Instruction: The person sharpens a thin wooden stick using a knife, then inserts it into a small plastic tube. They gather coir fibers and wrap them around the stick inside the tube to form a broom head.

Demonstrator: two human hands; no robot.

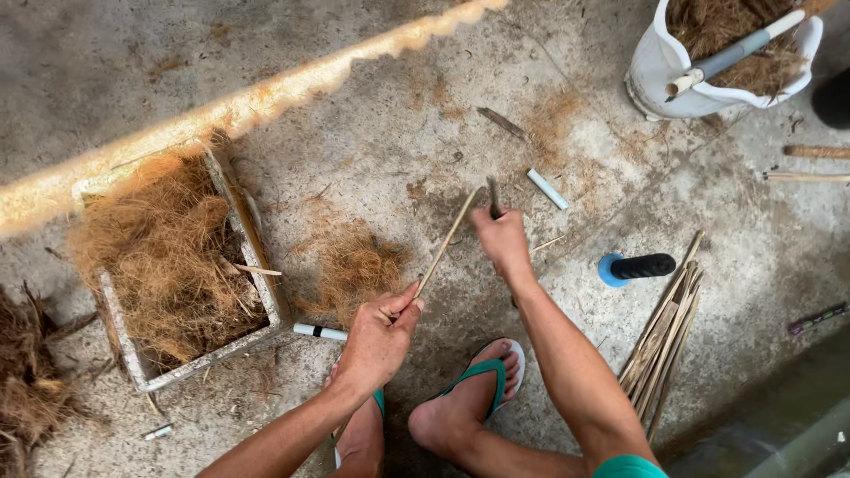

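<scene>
From the head camera, your left hand (379, 339) pinches the near end of a thin bamboo stick (447, 241) between thumb and fingers, the stick slanting up and away over the concrete floor (398, 115). Your right hand (502, 241) is closed in a fist around a dark-handled blade (493, 199), just beside the stick's far end. A loose tuft of coconut fibre (352, 264) lies left of the stick, next to a box (274, 305) packed with the same fibre. A bundle of bamboo strips (664, 332) lies by your right forearm, near a blue-and-black tool (637, 267). A white bucket (660, 62) stands at the top right.
</scene>
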